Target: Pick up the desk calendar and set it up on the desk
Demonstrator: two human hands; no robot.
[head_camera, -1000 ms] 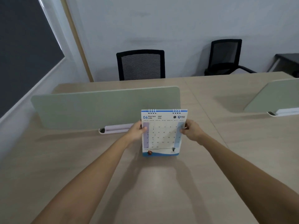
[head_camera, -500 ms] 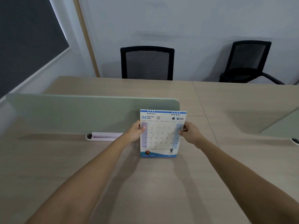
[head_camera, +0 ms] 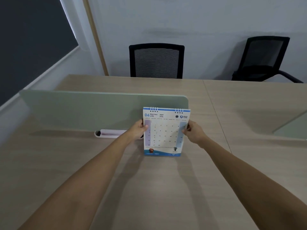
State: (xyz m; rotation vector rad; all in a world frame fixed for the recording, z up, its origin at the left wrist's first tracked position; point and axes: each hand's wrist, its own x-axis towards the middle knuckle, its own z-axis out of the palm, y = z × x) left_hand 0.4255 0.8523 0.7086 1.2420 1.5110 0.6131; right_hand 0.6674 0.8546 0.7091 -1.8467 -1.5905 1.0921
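The desk calendar (head_camera: 165, 132) stands upright on the wooden desk (head_camera: 149, 188), its June page facing me and its spiral binding on top. Its lower edge meets the desk surface just in front of the pale green divider (head_camera: 93, 110). My left hand (head_camera: 138, 130) grips the calendar's left edge, thumb on the front of the page. My right hand (head_camera: 193, 131) grips the right edge the same way. Whatever props the calendar up from behind is hidden.
A white cable tray (head_camera: 109, 133) lies at the divider's foot, left of the calendar. Two black mesh chairs (head_camera: 157, 61) (head_camera: 264, 58) stand beyond the far desk edge. A second divider (head_camera: 292, 127) sits at the right. A dark window (head_camera: 31, 39) fills the left wall.
The view has turned to the left and tilted a little, so the right divider has slid out of frame. Both hands still hold the calendar in the same spot by the divider.
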